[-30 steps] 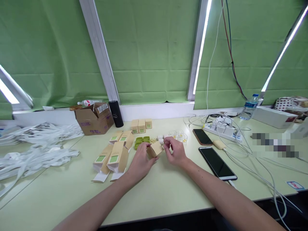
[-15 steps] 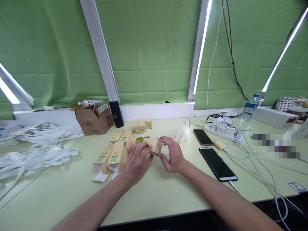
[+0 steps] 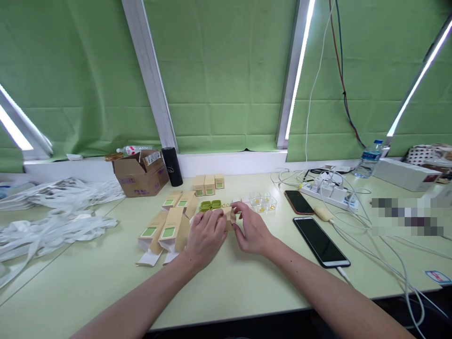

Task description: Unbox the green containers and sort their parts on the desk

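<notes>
Between my hands is a small tan box [image 3: 229, 218], held above the table. My left hand [image 3: 207, 235] wraps over its left side and hides much of it. My right hand [image 3: 251, 230] pinches its right end between thumb and fingers. Just behind the box sit green containers [image 3: 211, 205]. Several tan boxes with green labels [image 3: 173, 226] lie left of my left hand, the nearer ones with open white flaps. Clear small containers with yellow bits [image 3: 262, 201] stand behind my right hand.
Three small tan boxes [image 3: 209, 184] stand further back. A cardboard carton [image 3: 140, 176] and black cylinder [image 3: 172, 167] are at back left, white straps [image 3: 60, 230] at left. Two phones [image 3: 320, 241], cables and a power strip [image 3: 330, 194] lie right.
My left hand has turned and moved slightly right over the box, covering more of it. The green containers show more fully. The view has shifted slightly.
</notes>
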Available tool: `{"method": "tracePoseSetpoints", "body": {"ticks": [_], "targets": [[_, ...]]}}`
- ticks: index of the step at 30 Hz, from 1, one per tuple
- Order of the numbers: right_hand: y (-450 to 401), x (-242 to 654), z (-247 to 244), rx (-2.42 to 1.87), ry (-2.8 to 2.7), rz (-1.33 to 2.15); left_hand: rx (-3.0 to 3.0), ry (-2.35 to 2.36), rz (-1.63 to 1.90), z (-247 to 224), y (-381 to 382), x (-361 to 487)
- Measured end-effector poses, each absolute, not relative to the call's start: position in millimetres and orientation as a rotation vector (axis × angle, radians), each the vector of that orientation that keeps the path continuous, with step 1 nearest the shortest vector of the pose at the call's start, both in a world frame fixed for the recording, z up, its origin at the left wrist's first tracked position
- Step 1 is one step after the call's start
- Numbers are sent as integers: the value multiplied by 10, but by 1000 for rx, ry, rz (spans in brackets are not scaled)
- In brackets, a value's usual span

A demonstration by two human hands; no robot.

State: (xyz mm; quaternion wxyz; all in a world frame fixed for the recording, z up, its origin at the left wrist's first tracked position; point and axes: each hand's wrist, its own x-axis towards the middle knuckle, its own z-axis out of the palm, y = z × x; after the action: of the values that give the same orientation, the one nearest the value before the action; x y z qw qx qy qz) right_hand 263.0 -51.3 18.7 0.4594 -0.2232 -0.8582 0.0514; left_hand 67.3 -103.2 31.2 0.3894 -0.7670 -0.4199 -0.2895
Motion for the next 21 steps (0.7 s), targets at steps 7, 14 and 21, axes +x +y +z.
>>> {"method": "tracePoseSetpoints", "body": {"ticks": [7,14,21], "targets": [[-513,2592,159,-614,-2109,144,-2011,-1108,-701,305,-1034,680],[-478,2564,124,-622,-2094,153,-2073,-1136,-698,291,-1008,672],[-445,2569,101,-621,-2068,149,-2125,-1170,-791,282,-998,677]]}}
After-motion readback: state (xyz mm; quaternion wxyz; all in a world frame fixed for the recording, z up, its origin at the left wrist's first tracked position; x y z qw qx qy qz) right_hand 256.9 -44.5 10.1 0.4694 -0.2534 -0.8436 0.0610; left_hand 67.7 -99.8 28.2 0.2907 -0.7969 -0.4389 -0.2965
